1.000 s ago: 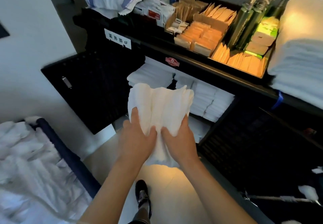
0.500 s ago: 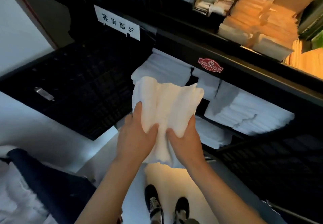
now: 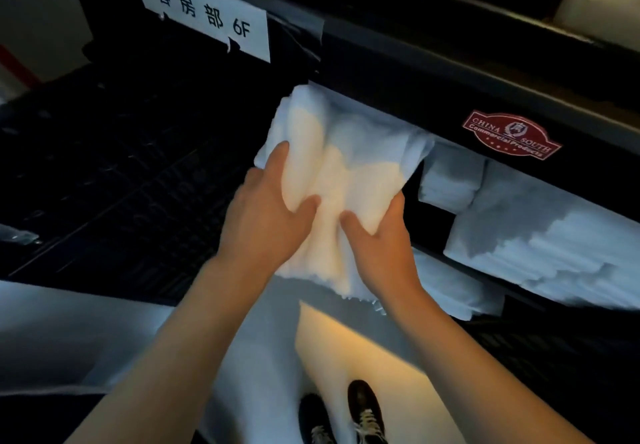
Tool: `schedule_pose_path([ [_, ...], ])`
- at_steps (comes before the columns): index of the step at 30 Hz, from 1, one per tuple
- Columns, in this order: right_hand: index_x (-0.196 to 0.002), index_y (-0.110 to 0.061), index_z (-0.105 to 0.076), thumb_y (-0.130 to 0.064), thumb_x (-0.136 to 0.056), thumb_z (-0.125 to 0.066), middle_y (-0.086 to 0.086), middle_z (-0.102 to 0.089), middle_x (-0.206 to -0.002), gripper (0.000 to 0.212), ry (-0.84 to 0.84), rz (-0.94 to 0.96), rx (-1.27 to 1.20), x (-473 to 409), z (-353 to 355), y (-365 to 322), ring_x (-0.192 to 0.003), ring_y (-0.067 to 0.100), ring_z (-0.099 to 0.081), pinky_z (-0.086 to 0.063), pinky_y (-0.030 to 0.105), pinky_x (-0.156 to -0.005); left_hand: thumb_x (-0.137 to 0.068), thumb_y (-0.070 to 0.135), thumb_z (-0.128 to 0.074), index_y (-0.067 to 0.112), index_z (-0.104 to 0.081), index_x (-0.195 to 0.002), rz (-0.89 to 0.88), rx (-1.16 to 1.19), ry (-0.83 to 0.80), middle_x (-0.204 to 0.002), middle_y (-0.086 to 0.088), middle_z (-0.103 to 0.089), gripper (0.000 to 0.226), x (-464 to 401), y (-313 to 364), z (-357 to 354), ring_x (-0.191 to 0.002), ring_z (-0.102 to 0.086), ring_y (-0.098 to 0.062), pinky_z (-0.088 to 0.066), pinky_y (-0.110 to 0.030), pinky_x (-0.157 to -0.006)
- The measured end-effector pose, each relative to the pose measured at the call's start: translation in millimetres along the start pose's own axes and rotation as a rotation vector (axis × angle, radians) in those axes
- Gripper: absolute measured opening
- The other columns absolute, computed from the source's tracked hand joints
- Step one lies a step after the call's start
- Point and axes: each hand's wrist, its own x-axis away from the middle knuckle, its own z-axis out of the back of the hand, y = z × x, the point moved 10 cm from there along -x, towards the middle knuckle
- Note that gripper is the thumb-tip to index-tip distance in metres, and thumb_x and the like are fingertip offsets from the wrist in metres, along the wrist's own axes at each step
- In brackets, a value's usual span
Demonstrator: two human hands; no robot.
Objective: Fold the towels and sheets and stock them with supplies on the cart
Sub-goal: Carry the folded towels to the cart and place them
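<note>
Looming across the far side, the black cart (image 3: 398, 73) keeps stacked linens (image 3: 540, 246) on its shelf at right. The folded towel (image 3: 343, 173), soft, light and floppy, sits at the shelf mouth, far edge just inside. Left hand (image 3: 266, 222) and right hand (image 3: 381, 249) have fingers and thumbs clamping its near sides; supporting underneath should stop sagging.
</note>
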Motion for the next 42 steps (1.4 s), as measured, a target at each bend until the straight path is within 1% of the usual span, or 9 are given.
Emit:
schedule_pose_path([
  [4, -0.154, -0.025, -0.028, -0.044, -0.089, -0.068, -0.014, -0.068, -0.108, 0.078, 0.037, -0.002, 0.038, -54, -5, -5, -0.094, 0.003, -0.068, -0.05, 0.014, -0.066, -0.09, 0.056, -0.066, 0.037, -0.018, -0.159, -0.02, 0.042, -0.023, -0.141, -0.013, -0.051, 0.087, -57, 2, -6, -0.125, -0.053, -0.033, -0.041, -0.034, -0.09],
  [7, -0.161, -0.032, -0.016, -0.058, -0.081, -0.061, -0.001, -0.056, -0.146, 0.096, 0.048, -0.035, 0.035, -94, -6, -4, -0.124, 0.021, -0.06, -0.046, 0.026, -0.088, -0.089, 0.055, -0.067, 0.034, -0.022, -0.16, -0.074, 0.086, -0.048, -0.147, -0.013, -0.052, 0.087, -102, 9, -13, -0.131, -0.053, -0.035, -0.048, -0.044, -0.104],
  [9, -0.163, -0.032, -0.012, -0.06, -0.077, -0.058, -0.001, -0.049, -0.154, 0.101, 0.056, -0.043, 0.041, -122, -9, 0, -0.119, 0.021, -0.059, -0.042, 0.023, -0.083, -0.09, 0.057, -0.065, 0.033, -0.023, -0.159, -0.102, 0.079, -0.049, -0.147, -0.014, -0.053, 0.085, -132, 9, -19, -0.13, -0.055, -0.036, -0.049, -0.044, -0.104],
  [14, -0.153, -0.018, -0.036, -0.049, -0.081, -0.072, 0.004, -0.062, -0.132, 0.086, 0.03, -0.179, -0.074, -166, -12, 42, -0.114, 0.026, -0.063, -0.053, 0.041, -0.096, -0.095, 0.058, -0.061, 0.029, -0.021, -0.162, 0.085, 0.169, -0.174, -0.155, -0.009, -0.046, 0.083, -163, -40, -57, -0.137, -0.049, -0.033, -0.043, -0.035, -0.108],
  [20, -0.138, -0.028, -0.055, -0.063, -0.063, -0.08, -0.008, -0.07, -0.12, 0.087, 0.024, -0.227, -0.223, -156, -12, 59, -0.106, 0.017, -0.069, -0.056, 0.043, -0.097, -0.08, 0.077, -0.066, 0.029, -0.054, -0.137, 0.32, 0.492, -0.119, -0.114, 0.011, -0.065, 0.075, -121, -96, -62, -0.097, -0.063, -0.007, -0.053, -0.03, -0.071],
  [29, -0.156, -0.02, -0.037, -0.058, -0.071, -0.076, -0.004, -0.059, -0.143, 0.1, 0.139, -0.111, -0.297, -157, -10, 36, -0.129, 0.018, -0.058, -0.048, 0.046, -0.11, -0.09, 0.051, -0.073, 0.018, -0.067, -0.124, 0.102, 0.551, 0.181, -0.104, 0.006, -0.072, 0.048, -142, -57, -21, -0.095, -0.07, -0.005, -0.057, -0.02, -0.076],
  [35, -0.141, -0.018, -0.051, -0.048, -0.078, -0.082, -0.002, -0.067, -0.124, 0.077, 0.16, -0.253, -0.297, -171, -14, 44, -0.11, 0.021, -0.066, -0.055, 0.037, -0.095, -0.098, 0.046, -0.064, 0.011, -0.056, -0.138, 0.141, 0.509, 0.155, -0.119, 0.0, -0.066, 0.054, -144, -59, -33, -0.113, -0.065, -0.018, -0.054, -0.026, -0.089],
  [40, -0.163, -0.017, -0.017, -0.048, -0.092, -0.065, 0.012, -0.028, -0.165, 0.091, 0.288, 0.057, 0.321, -146, 2, -2, -0.148, 0.033, -0.033, -0.034, 0.05, -0.114, -0.103, 0.031, -0.052, 0.02, -0.047, -0.15, -0.234, -0.016, 0.29, -0.155, -0.011, -0.041, 0.049, -104, -29, -17, -0.144, -0.035, -0.032, -0.039, -0.054, -0.114],
  [42, -0.164, -0.022, -0.012, -0.046, -0.095, -0.059, 0.009, -0.015, -0.171, 0.087, 0.284, 0.275, 0.639, -126, -11, -30, -0.155, 0.031, -0.018, -0.023, 0.054, -0.119, -0.105, 0.038, -0.045, 0.028, -0.049, -0.15, -0.395, -0.214, 0.171, -0.162, -0.006, -0.036, 0.046, -103, -9, -33, -0.153, -0.023, -0.031, -0.028, -0.062, -0.118],
])
